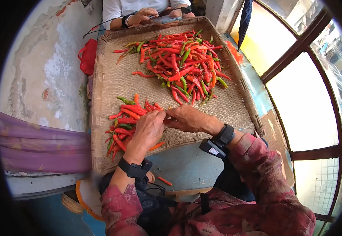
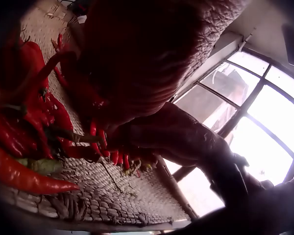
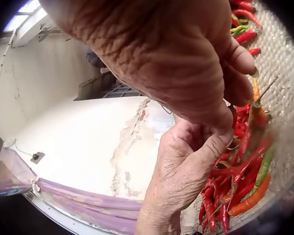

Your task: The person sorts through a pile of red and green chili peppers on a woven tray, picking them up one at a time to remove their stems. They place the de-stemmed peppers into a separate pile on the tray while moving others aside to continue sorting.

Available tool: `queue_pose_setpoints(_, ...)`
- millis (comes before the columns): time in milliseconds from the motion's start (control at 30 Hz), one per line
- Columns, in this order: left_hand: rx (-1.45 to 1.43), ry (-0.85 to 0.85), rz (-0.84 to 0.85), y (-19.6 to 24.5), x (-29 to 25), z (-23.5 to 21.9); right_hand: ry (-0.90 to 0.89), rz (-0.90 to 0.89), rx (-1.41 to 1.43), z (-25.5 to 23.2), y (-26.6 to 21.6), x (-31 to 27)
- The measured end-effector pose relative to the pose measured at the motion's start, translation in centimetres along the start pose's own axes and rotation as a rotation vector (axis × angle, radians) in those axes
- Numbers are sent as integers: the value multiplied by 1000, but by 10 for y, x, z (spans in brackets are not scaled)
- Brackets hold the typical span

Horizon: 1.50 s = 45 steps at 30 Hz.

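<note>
By the near edge of the tray (image 1: 99, 82), left hand (image 1: 149, 128) and right hand (image 1: 192, 118) are curled close; their hold is unclear. Chillies (image 1: 134, 109) are best pinched lightly.

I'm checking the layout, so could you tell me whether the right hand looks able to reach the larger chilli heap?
Probably yes: only woven tray shows between the right hand and the larger heap, though it meets the left hand.
</note>
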State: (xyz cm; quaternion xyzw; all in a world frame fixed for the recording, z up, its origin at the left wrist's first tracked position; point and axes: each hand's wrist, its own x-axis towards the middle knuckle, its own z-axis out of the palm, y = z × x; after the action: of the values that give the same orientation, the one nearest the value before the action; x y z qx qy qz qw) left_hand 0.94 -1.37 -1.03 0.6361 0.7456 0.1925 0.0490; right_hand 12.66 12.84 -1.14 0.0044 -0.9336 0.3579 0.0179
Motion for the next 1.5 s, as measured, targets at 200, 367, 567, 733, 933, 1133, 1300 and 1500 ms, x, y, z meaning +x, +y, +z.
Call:
queue_pose_setpoints(200, -61, -106, -43, 0, -6, -11, -101, -34, -72, -1, 8, 0)
queue_pose_setpoints(367, 69, 16, -83, -13, -7, -19, -40, 117, -123, -22, 15, -6)
queue_pose_setpoints(567, 102, 41, -181, 10, -15, -22, 82, 217, -158, -22, 18, -8)
queue_pose_setpoints(733, 241, -141, -212, 10, -22, -26, 78, 283, -197, -5, 25, -6)
queue_pose_setpoints(933, 325, -356, -58, 3, -37, 12, -156, 302, 212, 17, 12, 6)
queue_pose_setpoints(1133, 355, -425, -80, 7, -33, 11, 308, 277, 782, -31, 8, 17)
queue_pose_setpoints(1300, 365, -422, -59, 6, -33, 17, 786, 286, 1024, -53, 29, 12)
queue_pose_setpoints(1500, 247, -369, -87, 12, -18, 6, 126, 61, 98, -17, 14, 7)
